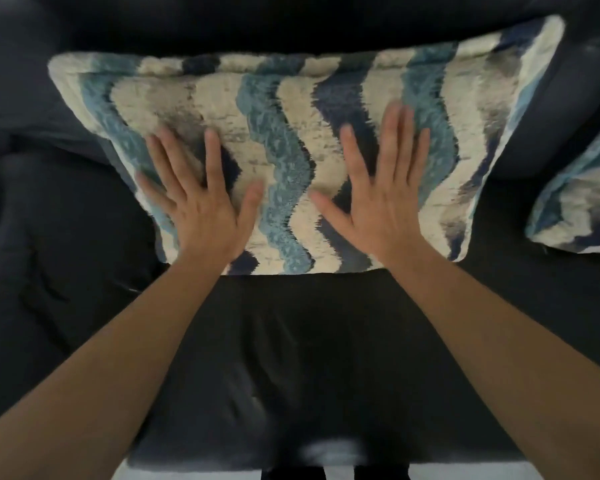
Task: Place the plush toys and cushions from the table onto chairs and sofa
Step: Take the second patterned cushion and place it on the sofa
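A large cushion (284, 140) with wavy blue, navy and cream stripes leans against the back of a dark sofa (291, 341). My left hand (201, 202) lies flat on its lower left part with fingers spread. My right hand (381, 195) lies flat on its lower right part, fingers straight and spread as well. Both palms touch the cushion's face; neither hand curls round it.
A second cushion (582, 206) with the same striped pattern sits at the right edge on the sofa seat. The dark sofa armrest (25, 237) rises on the left. A strip of pale floor (333, 469) shows below the seat's front edge.
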